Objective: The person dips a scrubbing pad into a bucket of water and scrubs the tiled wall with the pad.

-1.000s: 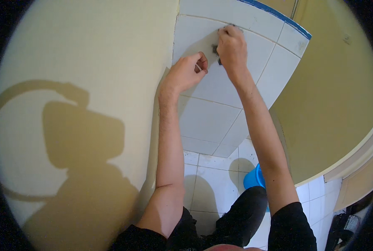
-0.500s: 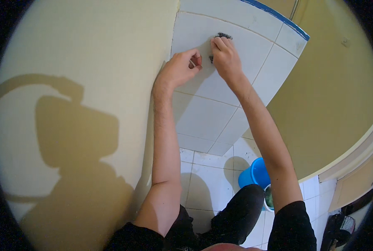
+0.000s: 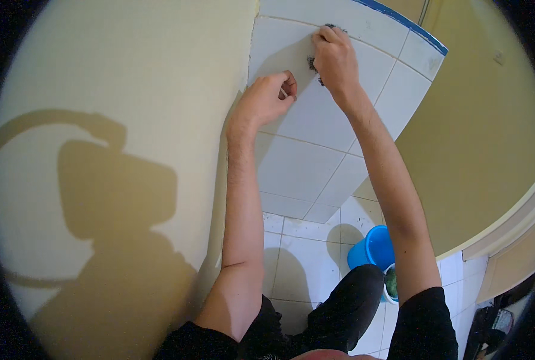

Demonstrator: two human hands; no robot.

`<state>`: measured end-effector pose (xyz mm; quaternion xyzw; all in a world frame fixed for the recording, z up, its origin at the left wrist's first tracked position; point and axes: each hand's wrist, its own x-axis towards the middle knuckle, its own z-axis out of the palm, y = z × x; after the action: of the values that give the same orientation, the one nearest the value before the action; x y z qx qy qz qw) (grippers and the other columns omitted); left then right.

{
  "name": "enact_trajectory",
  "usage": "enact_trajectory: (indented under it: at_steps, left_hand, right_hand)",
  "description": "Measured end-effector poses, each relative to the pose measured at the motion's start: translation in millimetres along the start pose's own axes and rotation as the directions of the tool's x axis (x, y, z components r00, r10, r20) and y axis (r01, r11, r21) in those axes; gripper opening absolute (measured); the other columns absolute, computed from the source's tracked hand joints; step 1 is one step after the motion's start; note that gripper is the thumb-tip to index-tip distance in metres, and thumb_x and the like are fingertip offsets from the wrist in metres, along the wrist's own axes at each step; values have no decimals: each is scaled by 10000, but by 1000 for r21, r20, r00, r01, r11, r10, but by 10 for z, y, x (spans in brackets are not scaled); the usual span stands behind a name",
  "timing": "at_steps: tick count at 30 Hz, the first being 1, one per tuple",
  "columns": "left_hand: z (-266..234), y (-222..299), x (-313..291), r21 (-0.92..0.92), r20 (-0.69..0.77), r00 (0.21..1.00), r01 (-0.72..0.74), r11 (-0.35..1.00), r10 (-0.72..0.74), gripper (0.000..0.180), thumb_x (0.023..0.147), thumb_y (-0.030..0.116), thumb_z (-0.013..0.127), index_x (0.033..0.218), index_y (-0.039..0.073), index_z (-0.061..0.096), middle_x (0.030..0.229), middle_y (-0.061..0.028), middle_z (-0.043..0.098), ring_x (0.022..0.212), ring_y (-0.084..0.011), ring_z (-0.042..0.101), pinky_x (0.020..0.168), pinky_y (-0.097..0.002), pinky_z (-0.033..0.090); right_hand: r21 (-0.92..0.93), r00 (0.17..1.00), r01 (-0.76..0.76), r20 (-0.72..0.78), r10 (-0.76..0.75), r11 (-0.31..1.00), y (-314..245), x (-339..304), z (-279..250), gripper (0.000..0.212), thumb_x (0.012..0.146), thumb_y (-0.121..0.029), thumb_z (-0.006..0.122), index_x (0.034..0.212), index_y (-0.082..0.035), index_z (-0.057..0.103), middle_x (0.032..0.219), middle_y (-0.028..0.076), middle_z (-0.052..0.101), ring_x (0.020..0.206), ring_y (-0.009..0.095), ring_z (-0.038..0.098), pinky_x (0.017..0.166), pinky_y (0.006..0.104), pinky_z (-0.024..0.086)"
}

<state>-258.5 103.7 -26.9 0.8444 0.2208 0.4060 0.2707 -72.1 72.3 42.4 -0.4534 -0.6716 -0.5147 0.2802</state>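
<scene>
My right hand is closed around a dark, wiry steel wool scourer and presses it to the white tiled surface. Bits of the scourer stick out past the fingertips and below the palm; the hand covers the rest. To the left and a little lower, my left hand is curled, with thumb and fingers drawn in close to the tiles. A pale sliver shows between its thumb and fingers, but I cannot make out what it is.
A cream wall rises close along my left arm. Blue trim edges the tiled surface at the top. Below on the tiled floor stand a blue bucket and a white container with something green inside, beside my knee.
My right hand has slid up and slightly right across the tiles with the scourer. My left hand keeps its curled shape and sits slightly farther right in the view.
</scene>
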Motion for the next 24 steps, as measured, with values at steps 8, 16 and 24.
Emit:
enact_trajectory:
  at_steps: [8,16,24]
  left_hand:
    - [68,0,33,-4,-6,999,-48,999,48,107,881,63,693,979,33,662,911,-110,759,860,-248,744,778,-388,579]
    - [117,22,46,-7,17,999,-42,999,42,110,883,52,707,969,11,654,881,-108,745,833,-210,727,792,-367,571]
    - [111,-6,48,25,9,1000,-26,999,26,112,886,46,702,978,8,651,876,-108,737,832,-232,730,780,-385,571]
  right_hand:
    - [23,989,142,41,-143,990,144,8,-49,121,705,-51,700,816,-3,695,1001,127,627,1006,327,596,929,419,505]
    - [49,986,162,15,-163,986,295,123,-123,80,743,-64,662,772,6,686,1009,151,635,1017,355,604,911,444,508]
    - [29,896,409,179,-407,912,207,-4,-80,87,700,-50,692,770,0,680,1018,130,617,1029,335,595,910,413,520]
